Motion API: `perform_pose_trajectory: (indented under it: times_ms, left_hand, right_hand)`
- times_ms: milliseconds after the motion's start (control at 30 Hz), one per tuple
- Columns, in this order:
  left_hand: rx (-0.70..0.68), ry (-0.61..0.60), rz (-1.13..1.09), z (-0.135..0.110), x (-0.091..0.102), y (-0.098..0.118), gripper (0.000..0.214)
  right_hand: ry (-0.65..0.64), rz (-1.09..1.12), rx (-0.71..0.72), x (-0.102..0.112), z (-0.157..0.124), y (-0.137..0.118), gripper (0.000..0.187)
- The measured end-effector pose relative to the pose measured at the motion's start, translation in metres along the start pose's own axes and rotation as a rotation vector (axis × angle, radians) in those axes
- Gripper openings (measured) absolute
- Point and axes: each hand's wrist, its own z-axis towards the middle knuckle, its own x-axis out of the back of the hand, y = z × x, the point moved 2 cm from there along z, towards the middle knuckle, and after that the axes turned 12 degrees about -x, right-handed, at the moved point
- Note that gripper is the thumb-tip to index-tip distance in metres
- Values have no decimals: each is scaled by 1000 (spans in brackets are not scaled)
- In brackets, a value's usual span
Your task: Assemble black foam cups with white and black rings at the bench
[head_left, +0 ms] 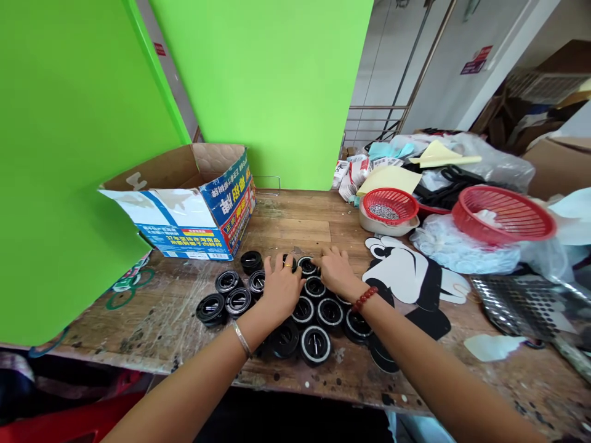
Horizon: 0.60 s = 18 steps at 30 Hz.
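Several round black coils, which look like rolled belts with a silver bar across the middle, stand grouped on the wooden table. My left hand (282, 288) lies over the group with its fingers spread, against a dark coil (289, 261) partly covered by them. My right hand (340, 271) reaches in from the other side, fingers apart, its thumb side at a light-rimmed coil (306, 266). Between my forearms, another light-rimmed coil (316, 344) sits nearest the table's front edge. The undersides of both hands are hidden.
A large open cardboard box (180, 215) stands at the back left, before green panels (268, 86). On the right lie black-and-white cartoon cutouts (401, 271), a red basket (390, 200) of small metal pieces, a bigger red basket (503, 215), and plastic bags (466, 249).
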Motion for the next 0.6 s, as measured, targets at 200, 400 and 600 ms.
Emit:
perform_pose_trajectory:
  times_ms: [200, 400, 600]
  left_hand:
    - [-42, 76, 23, -4, 0, 3, 27]
    - [-60, 26, 23, -3, -3, 5, 26]
    - [-119, 14, 38, 6, 3, 12, 23]
  right_hand:
    - [35, -1, 13, 0, -9, 12, 40]
    - [1, -50, 138, 8, -15, 5, 35]
    - [-8, -90, 190, 16, -17, -1, 31]
